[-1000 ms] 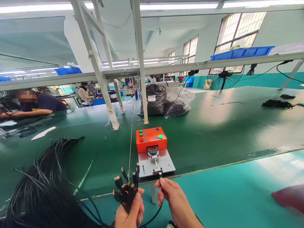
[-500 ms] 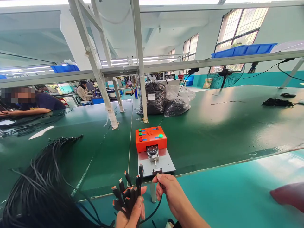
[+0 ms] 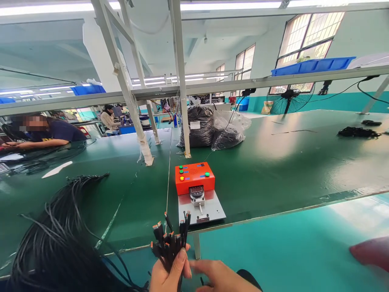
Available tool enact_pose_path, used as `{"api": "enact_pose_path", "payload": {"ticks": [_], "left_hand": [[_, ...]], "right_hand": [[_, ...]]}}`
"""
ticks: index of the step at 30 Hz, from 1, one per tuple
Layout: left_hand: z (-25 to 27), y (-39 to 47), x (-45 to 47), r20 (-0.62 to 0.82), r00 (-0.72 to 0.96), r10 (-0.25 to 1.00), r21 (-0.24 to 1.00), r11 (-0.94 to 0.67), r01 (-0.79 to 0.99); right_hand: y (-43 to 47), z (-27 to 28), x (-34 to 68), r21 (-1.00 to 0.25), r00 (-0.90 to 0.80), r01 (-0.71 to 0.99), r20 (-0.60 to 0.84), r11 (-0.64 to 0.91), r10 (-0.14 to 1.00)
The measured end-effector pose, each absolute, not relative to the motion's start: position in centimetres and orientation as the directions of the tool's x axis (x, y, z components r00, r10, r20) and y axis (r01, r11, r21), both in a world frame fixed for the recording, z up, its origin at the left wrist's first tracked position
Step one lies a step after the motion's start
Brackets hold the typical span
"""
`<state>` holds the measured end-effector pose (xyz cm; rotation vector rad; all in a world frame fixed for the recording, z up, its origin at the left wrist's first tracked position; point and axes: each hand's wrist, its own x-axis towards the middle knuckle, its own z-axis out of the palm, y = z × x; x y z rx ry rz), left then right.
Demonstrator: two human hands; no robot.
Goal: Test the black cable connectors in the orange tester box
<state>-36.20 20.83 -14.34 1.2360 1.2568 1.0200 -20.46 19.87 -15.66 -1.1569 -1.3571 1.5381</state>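
Observation:
My left hand [image 3: 170,272] is closed around a bunch of black USB-C cables [image 3: 172,243], their orange-lined connector ends pointing up. Beside it, low in view, my right hand [image 3: 220,275] has its index finger stretched towards the left hand; a gap shows below that finger, and I see nothing held there. Just beyond the hands, a metal plate [image 3: 216,207] carries a small digital gauge [image 3: 196,192] with its probe facing a dark block [image 3: 202,219]. Behind the gauge stands an orange box [image 3: 194,178] with green buttons and a yellow-lit one.
A large pile of black cables [image 3: 57,231] hangs over the green bench [image 3: 261,178] at left. Shelf posts [image 3: 184,121] rise behind the box, near bags of black material [image 3: 200,129]. Small black bundles [image 3: 357,132] lie at right. A co-worker [image 3: 57,132] leans on the bench at far left.
My right hand has left the dark block on the plate and come down beside my left hand. The box's lower-left button went from red to yellow, and its bright green light dimmed.

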Motion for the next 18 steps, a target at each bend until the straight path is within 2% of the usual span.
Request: {"api": "enact_pose_path", "payload": {"ticks": [2,4,7,11,15,18], "left_hand": [[-14.6,20.8,-36.0,-0.112,0.111,0.987,0.988,0.099,0.119],[-14.8,20.8,-35.8,-0.110,0.148,0.983,0.985,0.088,0.146],[-14.9,20.8,-35.5,-0.106,0.182,0.977,0.986,0.080,0.148],[-14.8,20.7,-35.3,-0.112,0.169,0.979,0.988,0.092,0.121],[-14.9,20.6,-34.9,-0.142,0.062,0.988,0.985,0.134,0.109],[-15.1,20.5,-34.6,-0.163,0.007,0.987,0.984,0.162,0.071]], "right_hand": [[19.7,-15.3,-20.6,-0.996,-0.179,-0.068,-0.042,-0.055,0.983],[20.1,-14.6,-21.0,-0.968,-0.065,-0.249,0.039,0.021,0.997],[21.0,-13.4,-21.5,-0.900,0.018,-0.430,0.070,0.071,0.997],[21.5,-12.3,-21.6,-0.896,0.093,-0.436,0.046,0.082,0.995],[21.2,-12.0,-21.6,-0.904,0.091,-0.423,0.033,0.068,0.995],[21.0,-12.2,-21.9,-0.901,0.122,-0.434,-0.039,0.018,0.992]]}}
